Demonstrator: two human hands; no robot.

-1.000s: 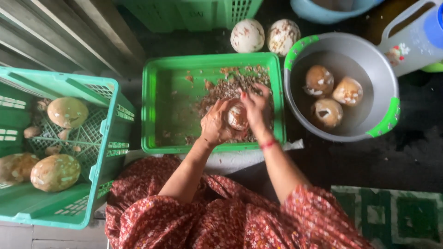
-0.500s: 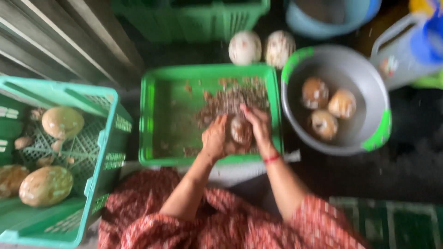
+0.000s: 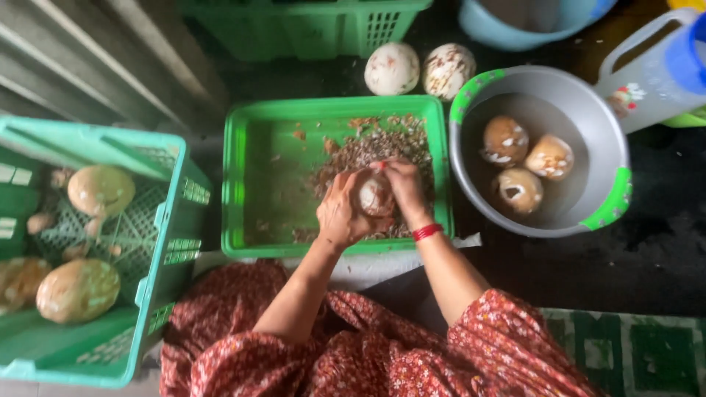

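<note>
From the head camera, looking straight down, both hands meet over a shallow green tray (image 3: 272, 184) that sits on the floor in front of the person's knees. The left hand (image 3: 340, 213) cups a round, pale brown coconut (image 3: 373, 195) from its left side, fingers curled closed around it. The right hand (image 3: 403, 190) covers the coconut from the right and top, its fingers also closed on the shell; a red band (image 3: 426, 232) circles that wrist. The coconut is held just above the tray's right half, over a heap of brown husk scraps (image 3: 368, 147) spread across that part of the tray.

Just right of the tray stands a grey metal basin (image 3: 588, 125) with green patches on its rim, holding three peeled coconuts (image 3: 523, 163) in shallow water. Two whitish coconuts (image 3: 419, 69) lie on the floor beyond the tray's far edge, touching each other. At the left a teal plastic crate (image 3: 158, 242) holds several larger unpeeled coconuts (image 3: 79, 288). Another green basket (image 3: 309, 29) stands at the top, and a pale plastic jug (image 3: 658, 73) with a blue lid sits at the top right beside the basin. The person's red flowered garment (image 3: 382, 353) fills the bottom of the view.
</note>
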